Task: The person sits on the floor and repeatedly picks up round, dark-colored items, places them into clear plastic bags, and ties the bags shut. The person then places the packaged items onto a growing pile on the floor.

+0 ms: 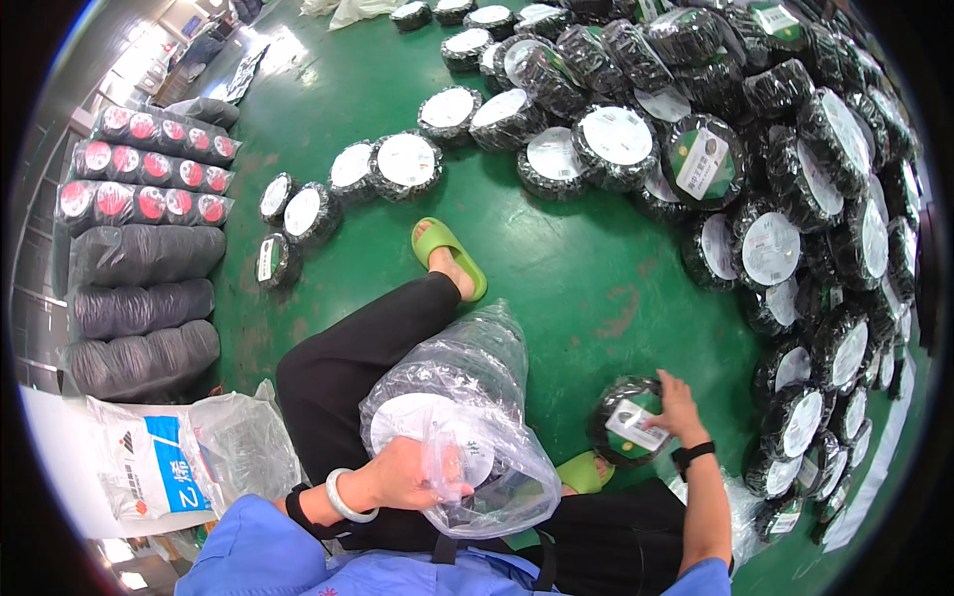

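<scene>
My left hand grips the gathered rim of a clear plastic bag, whose mouth gapes towards me. Inside the bag lie several black film-wrapped rolls, the nearest with a white round label facing up. To the right, my right hand rests on another wrapped black roll with a green and white label. Its thumb lies on the label and its fingers curve around the far edge. That roll sits by my green slipper; whether it touches the floor cannot be told.
Many loose wrapped rolls are heaped along the right and far side. More rolls stand ahead on the green floor. Filled bags of rolls are stacked at left. Below them lie a printed white sack and clear plastic bags.
</scene>
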Demonstrator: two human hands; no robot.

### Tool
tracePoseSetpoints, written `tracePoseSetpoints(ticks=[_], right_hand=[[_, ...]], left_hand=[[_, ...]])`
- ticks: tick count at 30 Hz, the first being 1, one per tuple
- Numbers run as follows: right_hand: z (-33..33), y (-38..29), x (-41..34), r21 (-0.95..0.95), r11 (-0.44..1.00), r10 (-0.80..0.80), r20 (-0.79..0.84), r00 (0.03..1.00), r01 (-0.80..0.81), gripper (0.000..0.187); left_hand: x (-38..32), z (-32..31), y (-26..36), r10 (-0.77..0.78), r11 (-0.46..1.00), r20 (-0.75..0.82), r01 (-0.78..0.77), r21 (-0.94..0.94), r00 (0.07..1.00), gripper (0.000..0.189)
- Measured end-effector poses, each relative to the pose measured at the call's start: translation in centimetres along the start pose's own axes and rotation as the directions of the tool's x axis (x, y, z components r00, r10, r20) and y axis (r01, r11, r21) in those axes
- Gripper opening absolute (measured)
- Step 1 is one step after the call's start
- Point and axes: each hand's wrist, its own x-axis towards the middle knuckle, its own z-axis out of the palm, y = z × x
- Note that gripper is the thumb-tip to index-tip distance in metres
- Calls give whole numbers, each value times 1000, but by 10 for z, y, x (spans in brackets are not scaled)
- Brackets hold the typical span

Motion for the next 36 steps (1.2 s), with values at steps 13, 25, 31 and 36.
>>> tracePoseSetpoints(ticks=[13,25,31,36], right_hand=[[-18,-147,-104,-138,987,-67,106,992,82,127],[-187,-274,-263,834,-110,221,-510,831,540,80],[-130,-411,-269,-28,880,-445,-396,803,474,83],[-136,-391,-242,915,381,-9,-141,990,134,52]], left_hand=[[-78,-10,23,-203,772,-422,-120,-624,884,24],[-104,-85,42,-250,277,-188,-116,-954,950,48],[-73,-68,74,-74,977,-686,-84,-194,724,17],[-121,-33,105,592,780,-492,-299,550,639,22]])
